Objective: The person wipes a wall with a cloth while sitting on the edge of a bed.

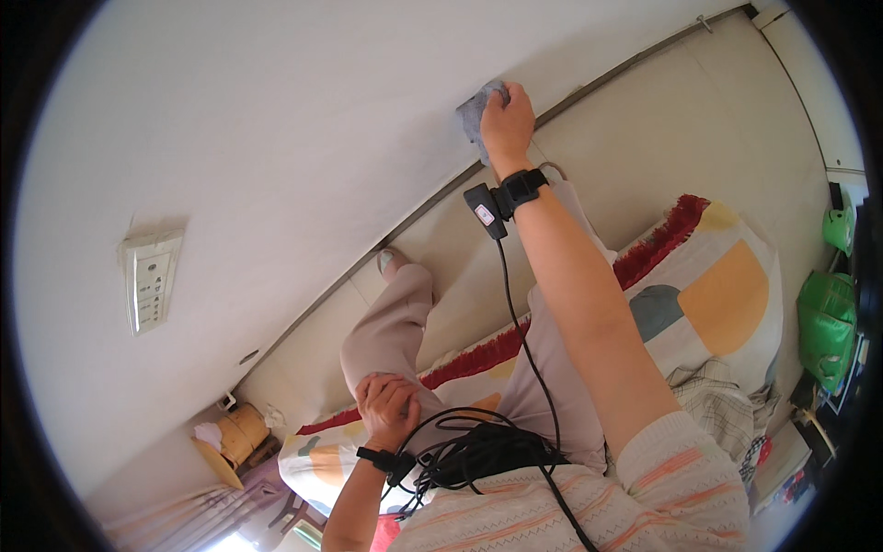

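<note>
My right hand [508,127] is stretched out ahead and grips a grey cloth [476,114], which lies against the white wall [310,138] just above the dark baseboard edge [441,196]. On my left knee rests my left hand [388,407], fingers loosely bent over the trouser fabric; no object shows in it. Each wrist wears a black strap with a device, and a black cable [514,303] runs from the right one to a tangle of cables [455,448] at my lap.
I sit on a bed edge with a patterned, red-fringed cover [724,290]. A white wall panel with sockets or switches [153,281] is at the left. A wooden barrel-like object [241,435] stands at the lower left. Green bags [826,328] lie at the far right.
</note>
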`<state>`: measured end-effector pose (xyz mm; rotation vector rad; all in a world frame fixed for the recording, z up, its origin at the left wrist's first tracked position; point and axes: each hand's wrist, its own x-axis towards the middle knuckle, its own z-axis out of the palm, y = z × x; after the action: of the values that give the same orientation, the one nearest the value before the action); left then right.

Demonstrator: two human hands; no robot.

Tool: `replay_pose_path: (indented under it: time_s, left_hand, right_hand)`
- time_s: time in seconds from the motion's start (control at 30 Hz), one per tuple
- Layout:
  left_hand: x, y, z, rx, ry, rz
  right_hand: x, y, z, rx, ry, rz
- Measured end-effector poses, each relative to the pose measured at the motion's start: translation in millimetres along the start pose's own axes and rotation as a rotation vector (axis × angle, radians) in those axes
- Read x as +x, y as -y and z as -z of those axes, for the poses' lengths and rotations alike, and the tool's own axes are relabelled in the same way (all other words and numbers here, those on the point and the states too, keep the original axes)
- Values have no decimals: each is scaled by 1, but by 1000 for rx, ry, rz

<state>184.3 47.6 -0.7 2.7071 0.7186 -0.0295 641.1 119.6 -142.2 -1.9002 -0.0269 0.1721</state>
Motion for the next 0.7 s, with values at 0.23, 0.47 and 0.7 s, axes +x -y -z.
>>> replay_pose_path:
  time_s: [0.23,0.47,0.7]
  left_hand:
    - [5,-1,-2,2,21,-19]
    - [5,-3,0,-12,26,-13]
    - [3,-6,-5,12,33,-6]
  right_hand:
    - [6,6,6,70,-141,170]
    - [-17,13,-2,119,12,295]
    - [-16,17,-3,-3,-147,91]
